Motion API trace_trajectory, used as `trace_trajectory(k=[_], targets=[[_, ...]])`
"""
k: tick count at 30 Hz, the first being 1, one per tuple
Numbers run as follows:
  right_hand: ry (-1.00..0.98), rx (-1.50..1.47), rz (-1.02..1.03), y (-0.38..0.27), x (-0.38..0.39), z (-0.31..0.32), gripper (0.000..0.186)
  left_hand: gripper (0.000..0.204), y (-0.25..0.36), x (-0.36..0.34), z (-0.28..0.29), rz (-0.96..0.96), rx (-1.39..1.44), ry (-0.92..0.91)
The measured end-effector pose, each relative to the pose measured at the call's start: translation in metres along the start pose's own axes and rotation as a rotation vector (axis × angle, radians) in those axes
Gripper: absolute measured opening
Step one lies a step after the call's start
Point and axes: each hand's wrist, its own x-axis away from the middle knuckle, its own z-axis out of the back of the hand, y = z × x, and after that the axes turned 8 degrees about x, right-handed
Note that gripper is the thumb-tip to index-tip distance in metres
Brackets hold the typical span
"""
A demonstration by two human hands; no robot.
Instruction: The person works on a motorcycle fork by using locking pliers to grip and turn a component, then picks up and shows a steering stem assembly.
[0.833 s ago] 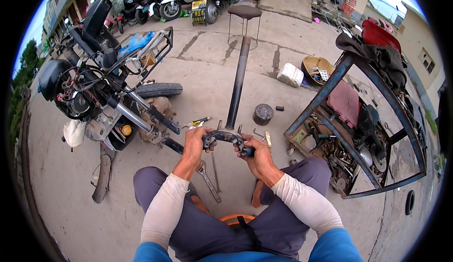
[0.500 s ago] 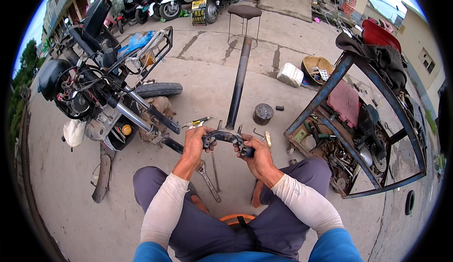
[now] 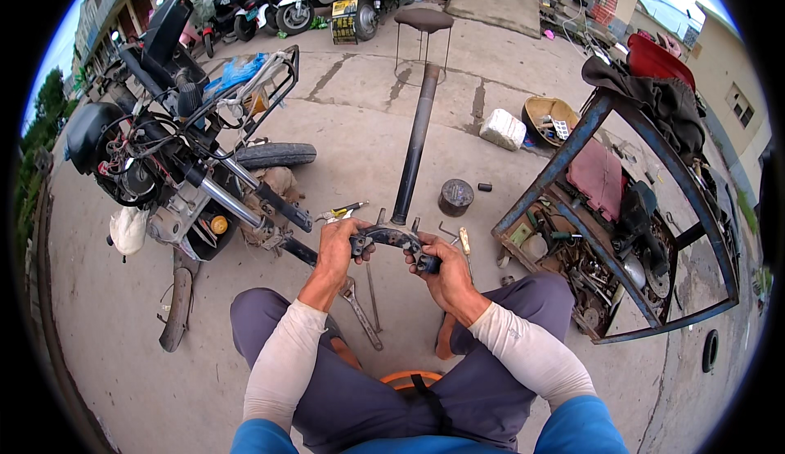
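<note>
Both my hands hold a black motorcycle steering stem by the curved clamp at its base. Its long tube points away from me, leaning slightly right, with a worn brownish far end. My left hand is closed around the left end of the clamp, and my right hand grips the right end. Below my left hand, an adjustable wrench lies on the concrete beside a thin metal rod. A hex key and a screwdriver with a pale handle are just beyond my right hand.
A partly dismantled motorcycle stands left, with a loose curved fender near it. Ahead are a round tin, a white block and a stool. At right, a blue metal frame surrounds tools and parts.
The far end of the stem's tube has shifted very slightly to the right and toward me. Both hands keep the same grip.
</note>
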Motion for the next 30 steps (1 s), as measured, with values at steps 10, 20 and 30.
trace_trajectory(k=[10, 20, 30], targets=[[0.058, 0.084, 0.008, -0.004, -0.003, 0.0, 0.033, 0.04, -0.003, 0.004, -0.004, 0.031, 0.029, 0.007], [0.112, 0.121, -0.085, -0.006, -0.01, 0.006, 0.034, 0.039, -0.006, 0.007, -0.007, 0.132, -0.005, 0.036], [0.138, 0.145, -0.127, -0.014, -0.009, 0.005, 0.036, 0.039, -0.008, 0.011, -0.011, 0.156, 0.008, 0.041]])
